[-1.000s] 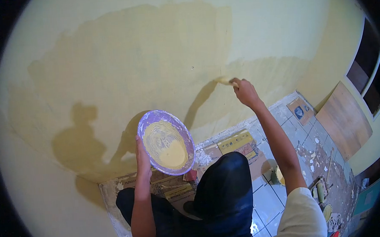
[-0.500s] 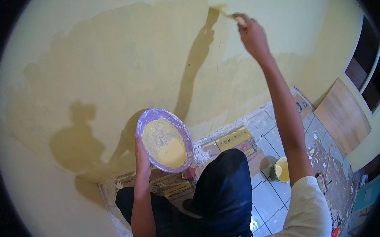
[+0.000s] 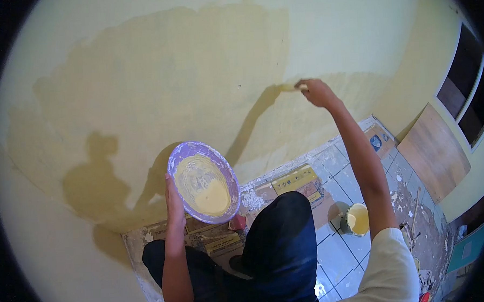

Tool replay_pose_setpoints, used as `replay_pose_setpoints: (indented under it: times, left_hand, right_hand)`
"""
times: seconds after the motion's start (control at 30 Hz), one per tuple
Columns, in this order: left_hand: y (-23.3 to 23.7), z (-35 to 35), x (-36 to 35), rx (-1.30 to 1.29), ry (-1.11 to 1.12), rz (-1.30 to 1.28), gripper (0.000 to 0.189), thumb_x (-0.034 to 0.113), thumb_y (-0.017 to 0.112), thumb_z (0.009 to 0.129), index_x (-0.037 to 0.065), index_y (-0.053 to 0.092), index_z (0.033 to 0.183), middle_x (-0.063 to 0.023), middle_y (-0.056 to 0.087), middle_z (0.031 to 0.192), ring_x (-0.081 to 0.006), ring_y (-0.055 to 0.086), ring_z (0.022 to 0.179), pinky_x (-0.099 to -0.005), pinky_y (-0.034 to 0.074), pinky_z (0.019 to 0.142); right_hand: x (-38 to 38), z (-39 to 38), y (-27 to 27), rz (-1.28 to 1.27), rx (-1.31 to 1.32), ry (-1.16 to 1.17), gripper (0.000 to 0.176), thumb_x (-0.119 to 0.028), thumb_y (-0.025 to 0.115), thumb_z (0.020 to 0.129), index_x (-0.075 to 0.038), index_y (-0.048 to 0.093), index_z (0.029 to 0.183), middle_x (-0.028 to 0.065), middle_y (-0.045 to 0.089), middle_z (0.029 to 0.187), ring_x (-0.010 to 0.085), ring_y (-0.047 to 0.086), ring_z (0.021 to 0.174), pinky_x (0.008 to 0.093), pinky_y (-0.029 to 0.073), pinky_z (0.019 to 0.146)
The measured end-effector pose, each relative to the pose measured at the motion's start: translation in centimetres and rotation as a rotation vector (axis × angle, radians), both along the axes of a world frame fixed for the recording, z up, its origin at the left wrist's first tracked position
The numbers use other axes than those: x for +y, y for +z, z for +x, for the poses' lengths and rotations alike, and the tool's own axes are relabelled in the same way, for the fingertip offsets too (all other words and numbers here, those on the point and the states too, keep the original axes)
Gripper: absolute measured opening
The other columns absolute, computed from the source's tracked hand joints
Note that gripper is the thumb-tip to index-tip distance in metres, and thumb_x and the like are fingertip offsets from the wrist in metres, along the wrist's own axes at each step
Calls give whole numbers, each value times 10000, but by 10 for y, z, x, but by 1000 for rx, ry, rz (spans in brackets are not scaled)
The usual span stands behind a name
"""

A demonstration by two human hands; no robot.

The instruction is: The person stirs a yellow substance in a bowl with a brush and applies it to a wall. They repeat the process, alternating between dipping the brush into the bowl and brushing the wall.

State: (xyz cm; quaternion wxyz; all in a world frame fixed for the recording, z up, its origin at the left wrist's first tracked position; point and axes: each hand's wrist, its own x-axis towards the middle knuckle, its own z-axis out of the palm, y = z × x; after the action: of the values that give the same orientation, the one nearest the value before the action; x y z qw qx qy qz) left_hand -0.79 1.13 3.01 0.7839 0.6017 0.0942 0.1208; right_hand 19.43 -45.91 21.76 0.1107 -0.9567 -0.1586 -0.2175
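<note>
My left hand (image 3: 174, 205) grips the left side of a purple basin (image 3: 234, 186), which is tilted so that I see into it. Pale yellow paint (image 3: 214, 198) pools in the lower part and is smeared up the inner walls. My right hand (image 3: 320, 93) is closed around the handle of a paintbrush (image 3: 289, 87). The bristles point left at the wall (image 3: 195, 72); their exact contact with it is hard to make out. A darker yellow painted area covers the left and middle of the wall, with a paler patch to the upper right.
A bucket (image 3: 344, 222) of yellow paint stands on the tiled floor right of my knee. Flattened cardboard (image 3: 297, 181) lies along the wall's foot. A wooden board (image 3: 435, 153) leans below a window (image 3: 463, 82) at right. Paint flecks and debris cover the floor nearby.
My right hand has moved down the wall with the brush, from near the top to about mid-height. The basin stays in my left hand and appears slightly further left.
</note>
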Motion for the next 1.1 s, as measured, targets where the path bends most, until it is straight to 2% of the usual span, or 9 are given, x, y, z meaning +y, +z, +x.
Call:
replay_pose_setpoints:
  times: [0.17,0.2,0.3,0.43,0.5,0.63,0.83,0.93,1.1]
  left_hand:
    - [-1,1,-4,-23,-24,-16,765,596,323,1077,-13,383,1536,-164,467,1526,-244,455,1394,-362,331,1170]
    - [-1,0,-3,-17,-30,-16,765,596,323,1077,-13,383,1536,-164,467,1526,-244,455,1394,-362,331,1170]
    - [-2,3,0,-51,-63,-20,760,593,311,1080,-7,375,1541,-167,469,1525,-246,464,1391,-363,343,1165]
    - [5,2,1,23,-37,-8,757,586,304,1083,-12,366,1543,-174,471,1522,-249,478,1382,-368,358,1156]
    - [5,1,0,32,-36,4,758,585,305,1083,-16,364,1543,-175,469,1524,-250,479,1382,-369,360,1155]
    - [3,1,-1,4,-34,5,759,582,317,1082,-21,363,1541,-174,454,1537,-254,457,1399,-367,340,1167]
    - [4,1,0,34,17,15,771,582,328,1080,-30,349,1547,-174,438,1548,-257,435,1412,-364,318,1179]
    - [-6,6,6,11,-10,-11,779,587,337,1077,-32,343,1551,-175,434,1550,-256,435,1410,-363,316,1180]
    - [-10,6,2,-15,7,-23,772,578,351,1076,-31,345,1551,-176,430,1554,-255,430,1415,-357,309,1183]
  right_hand:
    - [15,-9,86,31,-239,-27,255,-141,642,919,-154,745,1152,190,729,1037,392,680,984,490,542,867]
    - [8,-3,92,68,-374,12,269,-121,660,917,-166,746,1168,189,700,811,348,673,749,445,531,699]
    - [6,-24,135,221,-504,-9,288,-137,640,941,-174,727,1213,164,651,725,272,580,618,373,490,628]
    - [15,-42,170,312,-606,-74,285,-177,620,956,-193,720,1222,202,711,869,361,690,795,443,546,718]
    - [16,-27,154,332,-782,59,317,-179,606,964,-212,694,1268,203,681,860,371,668,777,461,540,715]
    - [26,5,32,314,-533,52,423,-114,561,959,-222,627,1362,261,622,942,454,635,874,514,531,782]
    - [-12,-6,-93,112,-134,-47,318,-132,571,947,-147,731,1222,242,690,944,424,668,910,496,539,800]
    - [-29,10,-68,19,-64,58,306,-123,588,919,-129,746,1181,181,724,1092,380,688,990,459,548,867]
    - [-17,2,79,39,-249,-14,274,-81,648,894,-127,769,1135,181,720,855,309,677,719,416,542,685]
